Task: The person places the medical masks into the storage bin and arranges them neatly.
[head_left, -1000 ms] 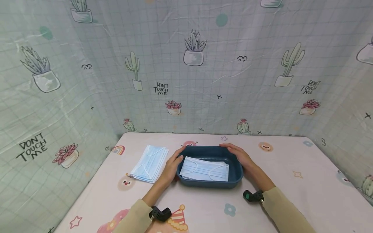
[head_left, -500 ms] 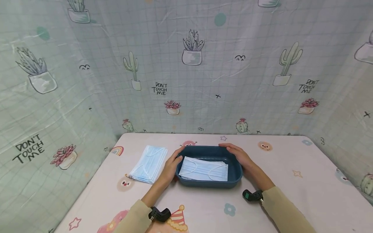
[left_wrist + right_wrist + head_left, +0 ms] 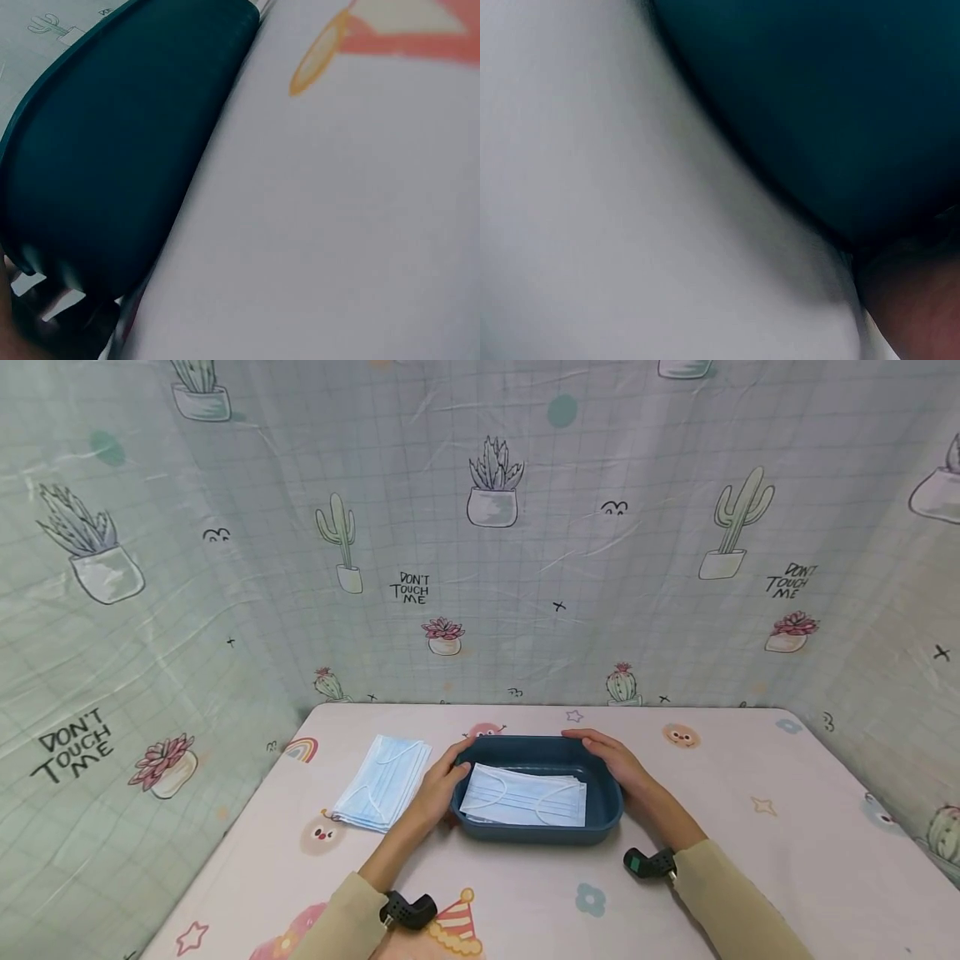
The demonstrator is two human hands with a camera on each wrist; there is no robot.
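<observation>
A dark blue oval-cornered plastic box (image 3: 540, 835) sits on the table, with a stack of pale blue face masks (image 3: 521, 797) lying flat inside, ear loops on top. My left hand (image 3: 435, 789) grips its left end, thumb at the rim and fingers around the outside. At the right end, my right hand (image 3: 628, 770) holds the back corner, its fingers along the far rim. The left wrist view has the box's outer wall (image 3: 112, 150) with dark, blurred fingers at its end. In the right wrist view, the wall (image 3: 817, 97) fills the upper right; most of the hand is hidden.
A second stack of blue face masks (image 3: 382, 781) lies left of the box, close to my left hand. The pale table cover (image 3: 720, 852) carries printed cartoons. Hanging sheets with cactus prints (image 3: 562, 560) enclose the table at the back and sides.
The head view has shifted very slightly to the right. Both hands stay on the box, and the box and masks keep their places on the table.
</observation>
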